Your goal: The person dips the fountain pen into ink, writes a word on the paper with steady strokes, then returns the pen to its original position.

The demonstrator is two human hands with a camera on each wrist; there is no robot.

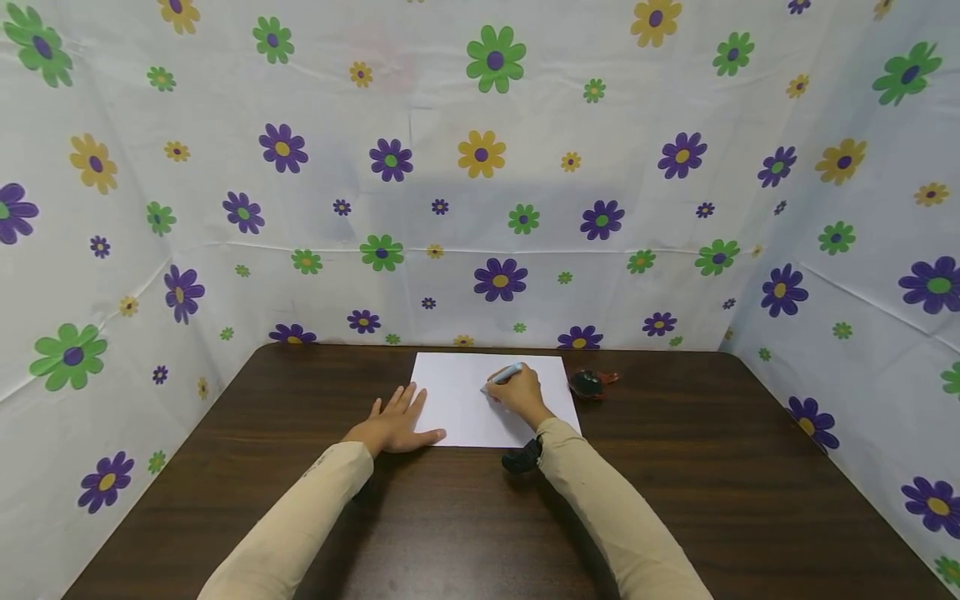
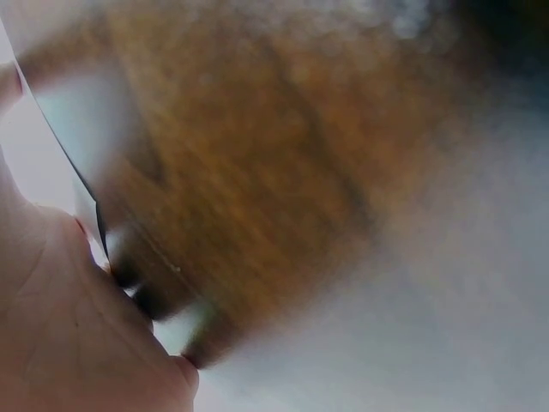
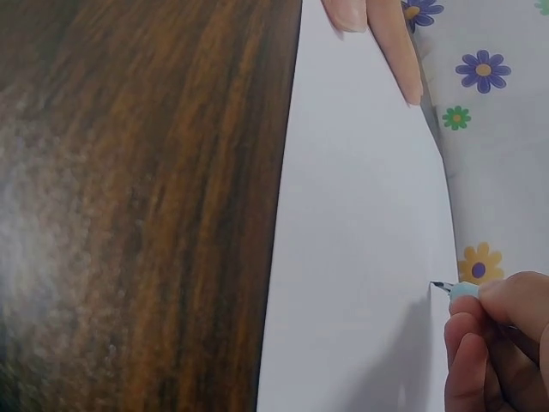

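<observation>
A sheet of white paper (image 1: 457,417) lies on the dark table. My right hand (image 1: 519,393) pinches a light blue pen (image 1: 508,372) over the upper middle of the sheet. In the right wrist view the pen's dark tip (image 3: 440,285) is right at the paper's surface, near its far edge, with the thumb and fingers (image 3: 466,330) curled round the barrel. My left hand (image 1: 397,423) rests flat with spread fingers on the sheet's left edge, its thumb along the lower left corner. That hand's palm (image 2: 77,335) fills the lower left of the left wrist view.
A small shiny dark object (image 1: 587,383) with reddish parts sits just right of the paper. The wood-grain table (image 1: 420,533) spreads around the sheet. Behind and at both sides hangs a flowered white cloth (image 1: 450,208). A black strap piece (image 1: 522,457) is at the right wrist.
</observation>
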